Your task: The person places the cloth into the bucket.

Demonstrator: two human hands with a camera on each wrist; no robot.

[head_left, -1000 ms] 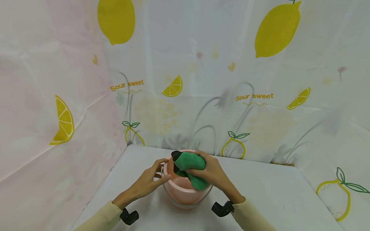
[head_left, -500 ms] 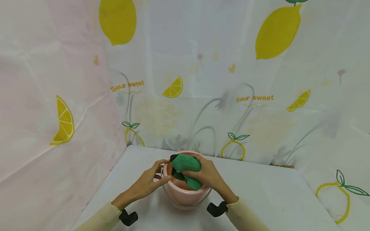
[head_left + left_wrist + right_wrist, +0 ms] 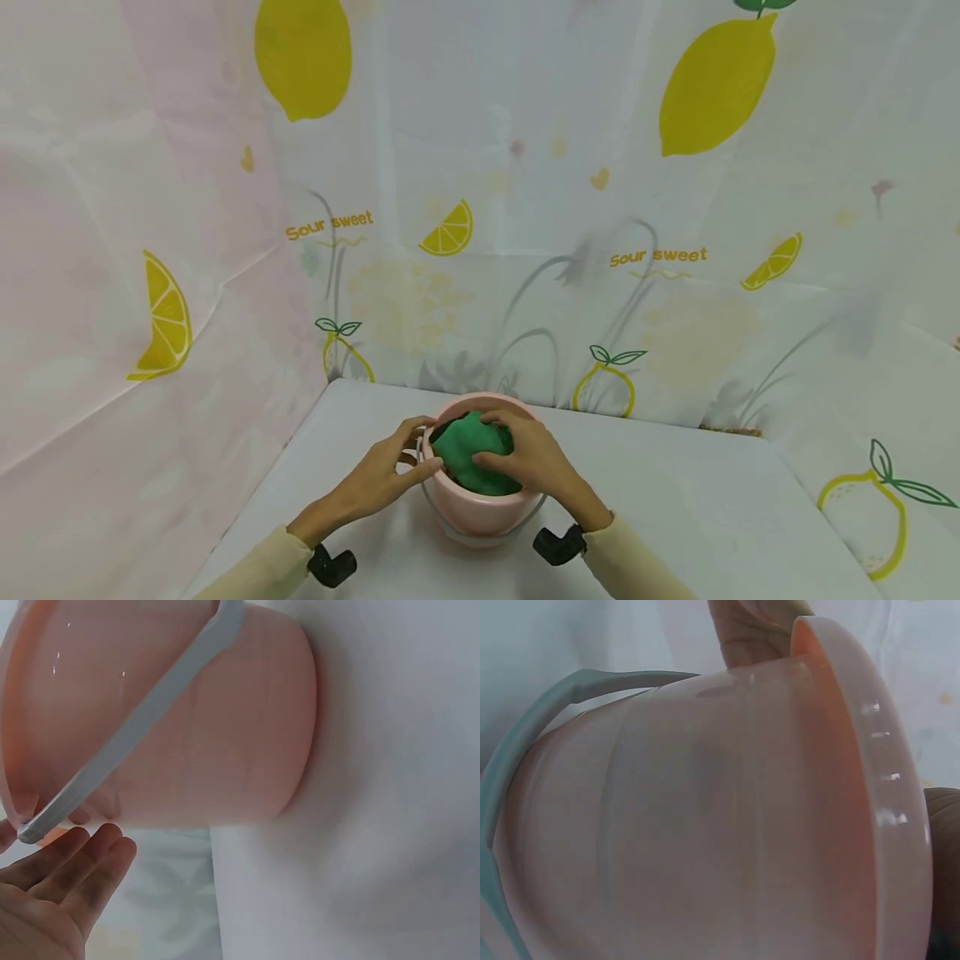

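A pink bucket [image 3: 480, 512] stands upright on the white table. Inside its mouth lies a bunched green cloth [image 3: 461, 450] with a black part showing at its far left side. My right hand [image 3: 536, 454] is over the bucket's right rim, thumb and fingers spread apart on top of the cloth. On the bucket's left side, my left hand [image 3: 386, 467] touches the rim with thumb and fingertips. Its fingers [image 3: 75, 874] extend nearly straight beside the pivot of the grey handle [image 3: 142, 712]. The handle hangs down around the bucket's near side.
The white tabletop [image 3: 660, 492] extends to both sides of the bucket. Behind and to the left rises a lemon-printed backdrop [image 3: 480, 317], close to the table's far edge. A black camera mount [image 3: 558, 546] sits on the right wrist, another [image 3: 332, 567] on the left.
My right hand has moved down and left, bringing the green cloth from above the rim into the bucket; its fingers have loosened and the cloth has spread. My left hand stays at the rim.
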